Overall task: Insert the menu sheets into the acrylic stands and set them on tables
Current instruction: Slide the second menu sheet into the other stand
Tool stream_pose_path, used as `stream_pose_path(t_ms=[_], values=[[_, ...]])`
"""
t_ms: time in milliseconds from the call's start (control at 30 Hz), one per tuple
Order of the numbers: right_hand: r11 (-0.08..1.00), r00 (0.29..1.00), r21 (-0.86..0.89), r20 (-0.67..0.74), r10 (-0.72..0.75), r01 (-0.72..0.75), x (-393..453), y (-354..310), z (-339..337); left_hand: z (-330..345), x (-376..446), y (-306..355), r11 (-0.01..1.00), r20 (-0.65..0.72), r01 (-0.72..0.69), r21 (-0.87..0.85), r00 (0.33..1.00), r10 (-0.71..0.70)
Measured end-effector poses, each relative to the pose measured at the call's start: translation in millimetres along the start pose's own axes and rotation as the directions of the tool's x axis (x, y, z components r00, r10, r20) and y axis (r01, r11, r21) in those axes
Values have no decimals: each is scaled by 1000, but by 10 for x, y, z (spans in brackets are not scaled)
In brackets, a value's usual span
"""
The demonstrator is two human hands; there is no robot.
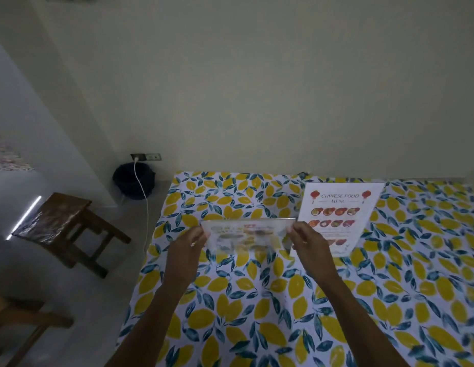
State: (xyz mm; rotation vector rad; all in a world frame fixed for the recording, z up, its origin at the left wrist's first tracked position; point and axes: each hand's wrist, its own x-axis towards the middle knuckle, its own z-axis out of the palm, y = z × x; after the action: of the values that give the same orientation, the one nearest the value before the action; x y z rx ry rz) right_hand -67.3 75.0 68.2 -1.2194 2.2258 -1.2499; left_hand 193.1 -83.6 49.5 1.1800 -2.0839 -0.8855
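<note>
A clear acrylic stand (247,235) with a printed menu sheet inside is held over the table (257,300), which wears a lemon-print cloth. My left hand (186,247) grips the stand's left edge and my right hand (308,243) grips its right edge. Whether the stand's foot touches the cloth I cannot tell. A second sheet, the Chinese food menu (339,210), lies flat on the cloth just right of and behind the stand, its lower part hidden by my right hand.
The table's far edge meets a pale wall. On the floor to the left stand a dark wooden stool (69,226), a black bin (134,180) below a wall socket with a white cable (145,207), and another wooden piece of furniture (21,319) at the lower left.
</note>
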Motion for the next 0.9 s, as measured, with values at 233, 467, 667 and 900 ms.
stream_pose_path(t_ms=[233,467,667,900], values=[[999,998,-19,-46,-37,36,412,135,287,107,424,158,981,-9,186,-55,982,-187],[996,996,-53,-65,-68,65,695,259,360,163,710,110,979,-92,177,100,981,-168],[993,992,-108,-112,-49,37,764,265,410,179,823,100,981,-95,177,84,981,-169],[987,989,-149,-125,-78,59,725,271,437,186,782,96,980,-101,196,33,976,-192]])
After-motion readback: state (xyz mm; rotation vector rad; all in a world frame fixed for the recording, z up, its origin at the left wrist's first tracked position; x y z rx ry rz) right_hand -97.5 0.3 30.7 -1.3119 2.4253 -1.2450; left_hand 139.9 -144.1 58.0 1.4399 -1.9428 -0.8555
